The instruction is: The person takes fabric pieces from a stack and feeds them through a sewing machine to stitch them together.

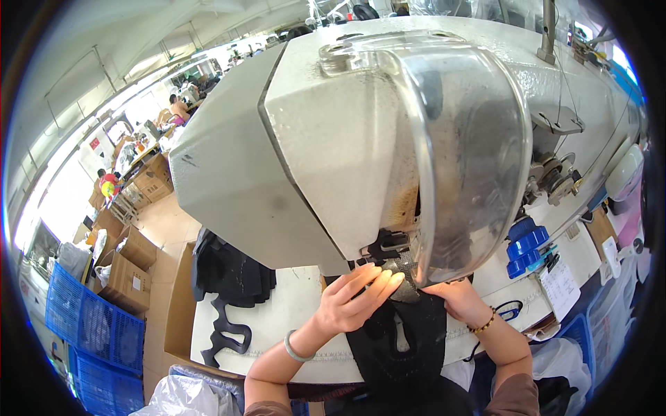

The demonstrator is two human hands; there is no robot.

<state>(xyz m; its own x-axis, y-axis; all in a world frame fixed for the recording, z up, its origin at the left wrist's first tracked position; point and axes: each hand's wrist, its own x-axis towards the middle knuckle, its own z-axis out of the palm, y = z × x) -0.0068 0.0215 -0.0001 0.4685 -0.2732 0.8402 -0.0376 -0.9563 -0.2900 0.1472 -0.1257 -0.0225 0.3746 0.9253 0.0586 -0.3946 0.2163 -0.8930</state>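
Observation:
A large grey-white industrial sewing machine [333, 139] fills the middle, with a clear curved guard [479, 159] over its needle side. Below its head, my left hand [354, 301] has its fingers drawn together, tips beside a dark, textured metal part [406, 281] around the presser area. A black fabric piece [395, 333] with a cut-out runs from there toward me. On the right my right hand [458, 299] holds the fabric's far edge, its fingertips partly hidden behind the guard. The needle itself is not visible.
Stacked black fabric pieces [232, 270] and a curvy black cut piece [225, 333] lie left on the white table [291, 347]. Scissors [512, 310], a blue plastic holder [525, 246] and a paper sheet [559, 286] are right. Blue crates [94, 312] and cartons [125, 281] stand on the floor.

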